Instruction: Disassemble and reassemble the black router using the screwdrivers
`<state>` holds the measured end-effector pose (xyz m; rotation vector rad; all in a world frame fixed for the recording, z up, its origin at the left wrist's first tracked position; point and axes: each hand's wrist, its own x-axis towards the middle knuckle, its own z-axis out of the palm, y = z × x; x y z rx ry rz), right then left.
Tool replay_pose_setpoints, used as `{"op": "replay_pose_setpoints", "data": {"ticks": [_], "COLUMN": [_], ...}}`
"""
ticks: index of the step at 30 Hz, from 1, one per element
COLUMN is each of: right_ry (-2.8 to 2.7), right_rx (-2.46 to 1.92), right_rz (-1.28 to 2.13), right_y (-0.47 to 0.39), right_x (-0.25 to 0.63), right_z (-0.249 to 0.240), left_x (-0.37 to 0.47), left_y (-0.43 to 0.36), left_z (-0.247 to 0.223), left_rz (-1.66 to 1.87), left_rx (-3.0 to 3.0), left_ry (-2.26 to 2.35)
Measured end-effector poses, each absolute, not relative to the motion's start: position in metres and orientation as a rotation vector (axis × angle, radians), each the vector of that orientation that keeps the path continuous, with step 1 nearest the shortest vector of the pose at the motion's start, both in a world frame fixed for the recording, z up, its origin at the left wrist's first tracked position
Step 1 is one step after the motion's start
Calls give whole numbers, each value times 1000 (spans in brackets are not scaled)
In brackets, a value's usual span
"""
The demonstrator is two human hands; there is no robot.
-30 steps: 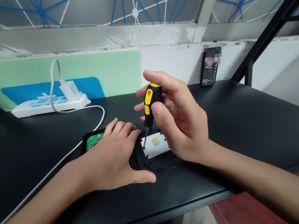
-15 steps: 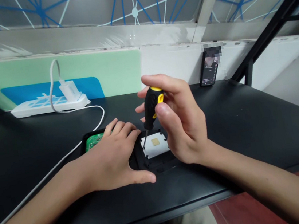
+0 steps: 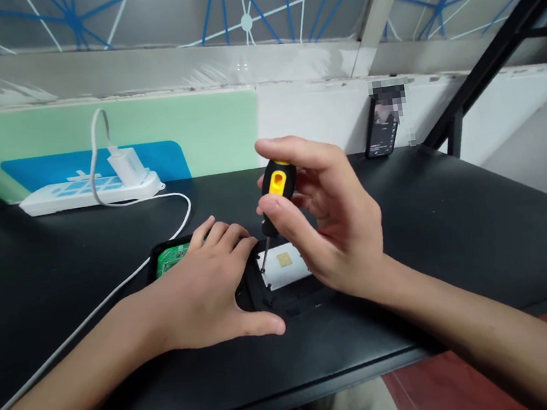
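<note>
My right hand (image 3: pixel 329 221) grips a black and yellow screwdriver (image 3: pixel 278 184) between thumb and fingers. The shaft points down, and its tip meets a screw at the left edge of a white plate (image 3: pixel 283 274) with a small yellowish square on it. That plate sits in a black plastic housing (image 3: pixel 286 304) lying on the table. My left hand (image 3: pixel 208 284) rests flat, fingers spread, over the left part of the housing. Beyond its fingers shows part of a green circuit board (image 3: pixel 172 258) in a black frame; the rest is covered by the hand.
A white power strip (image 3: pixel 51 200) with a plugged-in charger (image 3: pixel 128 167) stands at the back left. Its white cable (image 3: pixel 100 308) runs across the black table (image 3: pixel 457 221) past my left forearm. A phone (image 3: pixel 381 127) leans on the wall at the back right.
The screwdriver handle has turned about its axis, so the yellow inset faces me more. My right thumb and fingers have shifted left around it. My left hand stays put.
</note>
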<state>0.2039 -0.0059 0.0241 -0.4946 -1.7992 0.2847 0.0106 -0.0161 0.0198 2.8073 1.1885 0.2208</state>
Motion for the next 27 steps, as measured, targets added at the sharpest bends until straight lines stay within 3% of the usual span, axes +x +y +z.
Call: {"op": "replay_pose_setpoints", "data": {"ticks": [7, 20, 27], "right_ry": [-1797, -1792, -1818], "right_rx": [-605, -491, -428], "right_rz": [177, 368, 251], "right_y": [-4, -4, -1], "right_x": [208, 205, 206], "right_z": [24, 22, 23], "left_x": [10, 10, 11], "left_y": [-17, -16, -16], "left_z": [19, 17, 18], "left_rz": [222, 243, 221], "left_rx": [2796, 2812, 2804], "left_ry": [1173, 1185, 1199]}}
